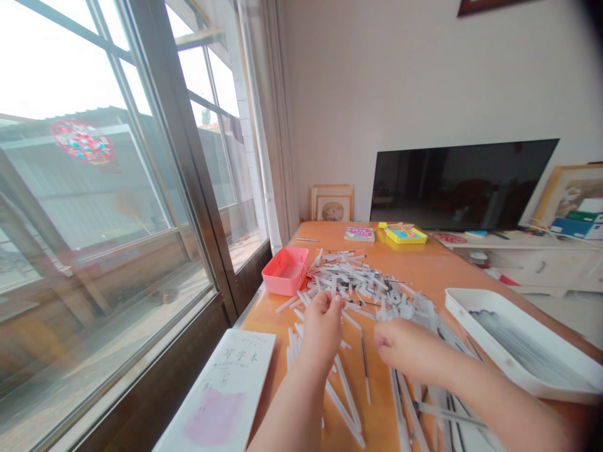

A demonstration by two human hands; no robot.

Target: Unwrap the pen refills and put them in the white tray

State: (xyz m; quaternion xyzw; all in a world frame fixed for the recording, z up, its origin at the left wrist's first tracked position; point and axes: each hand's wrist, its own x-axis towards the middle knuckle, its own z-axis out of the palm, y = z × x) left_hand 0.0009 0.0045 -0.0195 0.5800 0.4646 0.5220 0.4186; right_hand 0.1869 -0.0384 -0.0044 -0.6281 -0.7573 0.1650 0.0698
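Translucent plastic tube (334,284), slim, pinched upright in the left hand (322,319) above the surface (428,267); from here I can't tell whether the right hand (398,342) holds anything. Notebook (235,383) reads 写字本.

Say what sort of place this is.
Probably a home's living room: a large television with a low white cabinet, a framed picture by the wall, and a curtain beside the windows.
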